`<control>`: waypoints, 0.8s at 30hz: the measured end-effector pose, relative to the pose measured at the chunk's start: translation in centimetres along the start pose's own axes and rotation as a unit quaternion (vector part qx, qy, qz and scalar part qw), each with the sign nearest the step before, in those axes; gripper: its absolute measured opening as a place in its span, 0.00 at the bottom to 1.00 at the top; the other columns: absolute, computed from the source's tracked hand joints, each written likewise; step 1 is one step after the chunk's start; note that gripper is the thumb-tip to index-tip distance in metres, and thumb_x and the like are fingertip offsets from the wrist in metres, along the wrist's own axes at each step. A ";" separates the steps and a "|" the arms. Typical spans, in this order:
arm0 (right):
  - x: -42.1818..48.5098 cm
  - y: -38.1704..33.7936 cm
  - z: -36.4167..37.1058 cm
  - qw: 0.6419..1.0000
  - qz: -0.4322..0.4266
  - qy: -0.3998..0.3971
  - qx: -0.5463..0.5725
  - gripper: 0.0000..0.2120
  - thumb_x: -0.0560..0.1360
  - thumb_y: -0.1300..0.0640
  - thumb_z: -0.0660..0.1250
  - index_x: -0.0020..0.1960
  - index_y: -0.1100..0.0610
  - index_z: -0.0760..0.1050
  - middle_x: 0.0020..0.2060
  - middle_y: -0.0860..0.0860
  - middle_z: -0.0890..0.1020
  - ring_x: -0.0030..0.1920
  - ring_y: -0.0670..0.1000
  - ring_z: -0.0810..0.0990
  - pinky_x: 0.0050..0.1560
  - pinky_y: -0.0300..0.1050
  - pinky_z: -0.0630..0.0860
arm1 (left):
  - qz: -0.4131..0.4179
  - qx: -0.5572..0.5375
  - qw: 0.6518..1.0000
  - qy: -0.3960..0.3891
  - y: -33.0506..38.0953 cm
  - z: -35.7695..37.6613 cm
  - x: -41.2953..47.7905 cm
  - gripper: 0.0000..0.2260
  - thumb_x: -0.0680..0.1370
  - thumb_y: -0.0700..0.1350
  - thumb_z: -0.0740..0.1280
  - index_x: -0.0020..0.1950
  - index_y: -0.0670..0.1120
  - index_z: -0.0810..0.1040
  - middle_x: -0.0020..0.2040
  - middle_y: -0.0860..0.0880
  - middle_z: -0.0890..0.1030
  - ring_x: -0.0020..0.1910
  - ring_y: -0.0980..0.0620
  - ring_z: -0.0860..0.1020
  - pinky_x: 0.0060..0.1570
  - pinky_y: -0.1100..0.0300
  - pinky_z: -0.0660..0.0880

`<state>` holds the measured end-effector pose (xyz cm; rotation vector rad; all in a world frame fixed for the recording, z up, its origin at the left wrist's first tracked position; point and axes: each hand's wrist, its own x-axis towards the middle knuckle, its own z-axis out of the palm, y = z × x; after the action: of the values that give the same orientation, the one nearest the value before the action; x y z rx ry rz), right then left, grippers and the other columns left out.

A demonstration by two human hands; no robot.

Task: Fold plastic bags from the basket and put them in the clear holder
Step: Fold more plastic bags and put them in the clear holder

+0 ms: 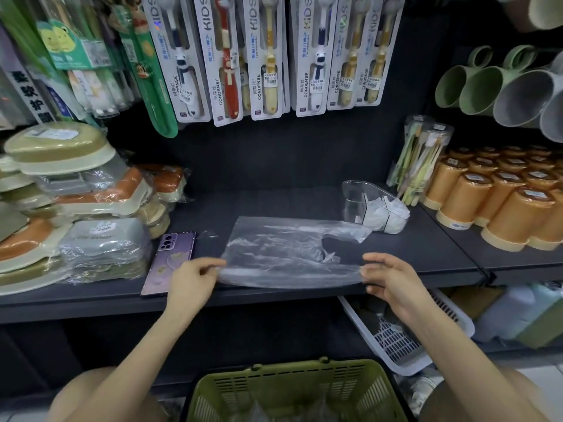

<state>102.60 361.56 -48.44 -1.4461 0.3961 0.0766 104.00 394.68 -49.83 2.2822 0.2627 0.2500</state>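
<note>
We are at the first fold of one bag. A clear plastic bag [283, 251] lies spread on the dark matte shelf [274, 196], its handles pointing right toward the clear holder [356, 196]. Our left hand [195, 275] pinches the near left corner between thumb and fingertips. Our right hand [387, 275] pinches the near right edge the same way, fingers curled on the film. The near edge looks slightly raised off the shelf.

Next, we judge, that edge should be carried away from us and laid along the far edge, with both hands level so the thin film neither skews nor traps air.

The holder stands just beyond the handles, with folded white bags [387, 214] inside. A green basket [292, 388] sits below us, and what looks like more bags shows faintly in it. A purple phone [170, 263] lies just left of the bag.

Around us is a shop shelf — wrapped soap boxes [103, 239] stacked left, orange cups [499, 214] right, kids' toothbrush packs [225, 56] hanging above
</note>
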 end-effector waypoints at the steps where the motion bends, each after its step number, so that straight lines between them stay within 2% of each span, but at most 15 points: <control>1: 0.2 0.0 -0.2 1.000 -0.008 0.013 -0.020 0.12 0.73 0.73 0.66 0.54 0.62 0.77 0.37 0.54 0.79 0.37 0.51 0.78 0.34 0.41 0.75 | 0.027 0.084 0.996 -0.006 -0.1 -0.2 -0.7 0.12 0.77 0.37 0.64 0.54 0.48 0.84 0.42 0.47 0.84 0.36 0.51 0.78 0.38 0.58 0.70; 3: 1.0 -0.1 -0.4 0.998 -0.021 0.033 -0.057 0.13 0.72 0.75 0.65 0.54 0.63 0.77 0.36 0.55 0.79 0.36 0.51 0.77 0.34 0.40 0.75 | 0.054 0.188 0.980 -0.027 -0.3 -0.5 -1.8 0.11 0.78 0.41 0.64 0.55 0.51 0.83 0.49 0.50 0.85 0.47 0.48 0.81 0.44 0.59 0.72; 5: 1.9 -0.2 -0.2 0.996 -0.026 0.025 -0.086 0.14 0.72 0.76 0.65 0.54 0.64 0.77 0.39 0.57 0.78 0.35 0.52 0.76 0.30 0.38 0.76 | 0.062 0.215 0.973 -0.059 -0.5 -0.6 -2.2 0.12 0.78 0.42 0.63 0.56 0.52 0.82 0.49 0.50 0.84 0.50 0.48 0.81 0.44 0.59 0.72; 7: 2.8 -0.4 0.4 0.993 -0.028 -0.002 -0.115 0.15 0.72 0.76 0.65 0.55 0.64 0.77 0.44 0.59 0.78 0.36 0.53 0.77 0.30 0.38 0.77 | 0.078 0.238 0.967 -0.053 -0.3 -0.9 -2.0 0.11 0.78 0.44 0.63 0.55 0.52 0.82 0.47 0.49 0.82 0.48 0.46 0.80 0.40 0.59 0.69; 10: 4.1 -1.3 0.9 0.980 -0.028 -0.005 -0.197 0.14 0.73 0.70 0.68 0.56 0.59 0.78 0.47 0.57 0.79 0.40 0.52 0.79 0.37 0.43 0.78 | 0.191 0.254 0.947 0.052 -0.3 -1.0 -0.7 0.10 0.74 0.45 0.63 0.46 0.47 0.85 0.38 0.46 0.77 0.36 0.40 0.78 0.36 0.58 0.67; 11: 4.4 -1.6 1.1 0.960 -0.045 0.021 -0.277 0.13 0.74 0.66 0.69 0.58 0.58 0.79 0.48 0.56 0.80 0.44 0.54 0.80 0.43 0.45 0.77 | 0.232 0.258 0.936 0.064 -0.2 -0.8 -0.3 0.13 0.73 0.48 0.62 0.44 0.45 0.85 0.38 0.45 0.77 0.35 0.40 0.78 0.36 0.56 0.70; 12: 4.3 -1.9 1.4 0.916 -0.082 0.062 -0.388 0.14 0.74 0.61 0.69 0.60 0.57 0.79 0.50 0.56 0.81 0.50 0.56 0.80 0.50 0.47 0.75 | 0.267 0.249 0.929 0.056 -0.2 -0.4 0.3 0.17 0.74 0.51 0.59 0.46 0.43 0.85 0.41 0.43 0.80 0.38 0.38 0.79 0.39 0.53 0.74; 13: 3.9 -1.9 2.0 0.859 -0.142 0.101 -0.482 0.15 0.75 0.57 0.68 0.61 0.56 0.79 0.54 0.56 0.80 0.55 0.59 0.78 0.54 0.49 0.74 | 0.271 0.236 0.933 0.011 0.1 0.1 1.0 0.23 0.75 0.53 0.55 0.52 0.41 0.84 0.48 0.41 0.82 0.46 0.37 0.80 0.48 0.49 0.76; 14: 3.3 -1.5 2.9 0.808 -0.226 0.126 -0.529 0.15 0.76 0.55 0.66 0.61 0.56 0.79 0.56 0.56 0.80 0.57 0.60 0.78 0.56 0.50 0.73 | 0.261 0.224 0.938 -0.040 0.4 0.7 1.5 0.27 0.76 0.56 0.52 0.59 0.40 0.81 0.58 0.40 0.80 0.58 0.37 0.78 0.59 0.49 0.73; 16: 1.9 0.2 5.0 0.752 -0.392 0.087 -0.523 0.16 0.76 0.51 0.62 0.57 0.58 0.81 0.55 0.57 0.82 0.55 0.60 0.80 0.58 0.51 0.75 | 0.213 0.217 0.944 -0.128 0.6 1.9 2.4 0.32 0.78 0.60 0.47 0.73 0.40 0.67 0.74 0.43 0.67 0.75 0.44 0.62 0.73 0.56 0.56; 18: 0.8 2.6 7.3 0.695 -0.481 -0.024 -0.534 0.20 0.78 0.47 0.57 0.58 0.57 0.81 0.58 0.55 0.82 0.59 0.57 0.80 0.62 0.55 0.72 | 0.180 0.258 0.934 -0.168 0.0 3.4 2.9 0.30 0.82 0.59 0.45 0.78 0.42 0.54 0.79 0.46 0.56 0.78 0.49 0.51 0.75 0.59 0.45; 20: 0.9 4.9 8.0 0.618 -0.492 -0.111 -0.603 0.25 0.82 0.44 0.48 0.63 0.55 0.78 0.63 0.52 0.79 0.65 0.53 0.76 0.69 0.55 0.65 | 0.145 0.313 0.924 -0.164 -0.7 4.2 2.6 0.31 0.81 0.60 0.41 0.79 0.43 0.50 0.79 0.47 0.52 0.78 0.50 0.48 0.75 0.57 0.43; 21: 1.2 5.7 7.8 0.596 -0.475 -0.132 -0.635 0.28 0.83 0.42 0.44 0.65 0.54 0.77 0.65 0.51 0.77 0.67 0.51 0.74 0.72 0.52 0.63 | 0.127 0.329 0.924 -0.148 -1.0 4.2 2.4 0.31 0.81 0.60 0.40 0.79 0.43 0.50 0.80 0.48 0.51 0.78 0.51 0.48 0.75 0.57 0.42; 23: 1.9 6.2 6.8 0.588 -0.450 -0.129 -0.660 0.30 0.83 0.41 0.40 0.67 0.53 0.75 0.66 0.50 0.76 0.68 0.50 0.73 0.72 0.50 0.57 | 0.101 0.339 0.927 -0.122 -1.4 3.9 2.0 0.30 0.82 0.60 0.41 0.79 0.43 0.49 0.80 0.48 0.50 0.78 0.52 0.47 0.75 0.57 0.41; 24: 2.1 5.9 6.3 0.600 -0.435 -0.129 -0.659 0.32 0.82 0.40 0.38 0.68 0.53 0.74 0.67 0.50 0.74 0.69 0.50 0.72 0.72 0.49 0.55 | 0.095 0.336 0.929 -0.119 -1.6 3.7 1.9 0.32 0.81 0.62 0.39 0.79 0.44 0.49 0.80 0.48 0.50 0.78 0.52 0.46 0.74 0.58 0.41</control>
<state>104.26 368.08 -54.22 -2.9017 -0.9019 -0.2871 106.60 393.64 -53.24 2.9921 -0.0128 -0.0373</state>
